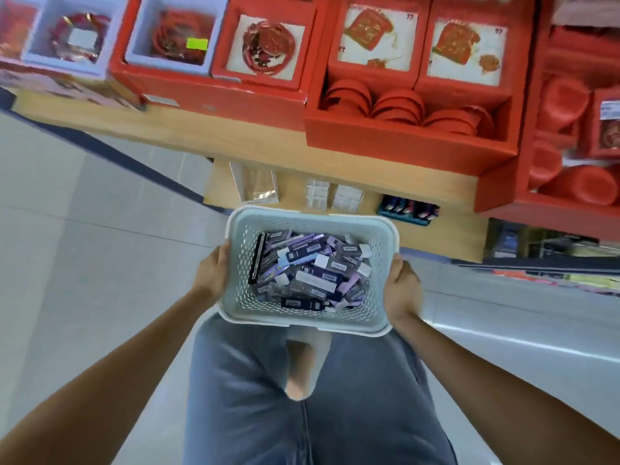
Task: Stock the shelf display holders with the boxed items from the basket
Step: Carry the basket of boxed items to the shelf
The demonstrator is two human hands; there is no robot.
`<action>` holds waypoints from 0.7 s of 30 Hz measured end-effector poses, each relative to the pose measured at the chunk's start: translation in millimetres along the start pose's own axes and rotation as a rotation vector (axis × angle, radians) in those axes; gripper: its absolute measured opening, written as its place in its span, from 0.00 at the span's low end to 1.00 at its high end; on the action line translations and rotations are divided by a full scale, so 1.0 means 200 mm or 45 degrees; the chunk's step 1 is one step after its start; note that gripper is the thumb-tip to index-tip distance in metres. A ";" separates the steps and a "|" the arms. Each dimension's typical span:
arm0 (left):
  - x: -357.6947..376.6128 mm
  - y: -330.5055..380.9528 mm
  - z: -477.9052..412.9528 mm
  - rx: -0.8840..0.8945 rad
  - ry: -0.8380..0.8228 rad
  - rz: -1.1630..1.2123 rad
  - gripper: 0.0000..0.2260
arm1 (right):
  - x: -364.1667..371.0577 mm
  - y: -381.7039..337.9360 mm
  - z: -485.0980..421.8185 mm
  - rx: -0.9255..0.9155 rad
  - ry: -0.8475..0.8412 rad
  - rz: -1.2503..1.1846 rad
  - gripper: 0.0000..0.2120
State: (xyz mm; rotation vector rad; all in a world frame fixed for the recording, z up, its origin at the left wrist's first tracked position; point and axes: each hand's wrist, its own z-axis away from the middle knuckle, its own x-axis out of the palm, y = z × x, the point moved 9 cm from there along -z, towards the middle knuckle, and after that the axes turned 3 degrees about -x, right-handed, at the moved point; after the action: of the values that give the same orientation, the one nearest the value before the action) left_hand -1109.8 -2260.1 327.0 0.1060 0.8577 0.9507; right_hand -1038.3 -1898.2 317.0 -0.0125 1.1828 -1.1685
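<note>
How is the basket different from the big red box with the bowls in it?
The basket is pale with holes in its walls; the red box has solid walls. The left hand and right hand hold the basket up; the red box sits on the wooden shelf. The basket has jumbled small purple boxes; the red box has stacked red bowls. Both are open on top.

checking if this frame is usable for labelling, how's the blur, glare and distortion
Head view, centre: the basket and boxed items are fairly sharp, print unreadable; head view, top: the red display boxes are smeared with blur; head view, right: a pale glare streak on the floor; head view, overall: wide-angle distortion slants the wooden shelf.
</note>
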 end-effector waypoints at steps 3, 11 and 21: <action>-0.02 -0.04 -0.13 0.032 -0.016 0.000 0.25 | 0.13 0.00 -0.01 0.041 0.014 -0.036 0.23; 0.15 -0.19 -0.49 0.065 -0.060 -0.013 0.24 | 0.44 0.16 -0.11 0.077 0.065 -0.071 0.20; 0.65 -0.54 -0.97 0.016 -0.167 -0.144 0.26 | 0.93 0.61 -0.35 0.103 0.039 0.065 0.23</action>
State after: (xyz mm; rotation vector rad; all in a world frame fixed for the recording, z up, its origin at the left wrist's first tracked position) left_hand -1132.8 -2281.5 71.6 0.1282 0.7407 0.8234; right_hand -1020.8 -1935.6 86.9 0.0968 1.1557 -1.1738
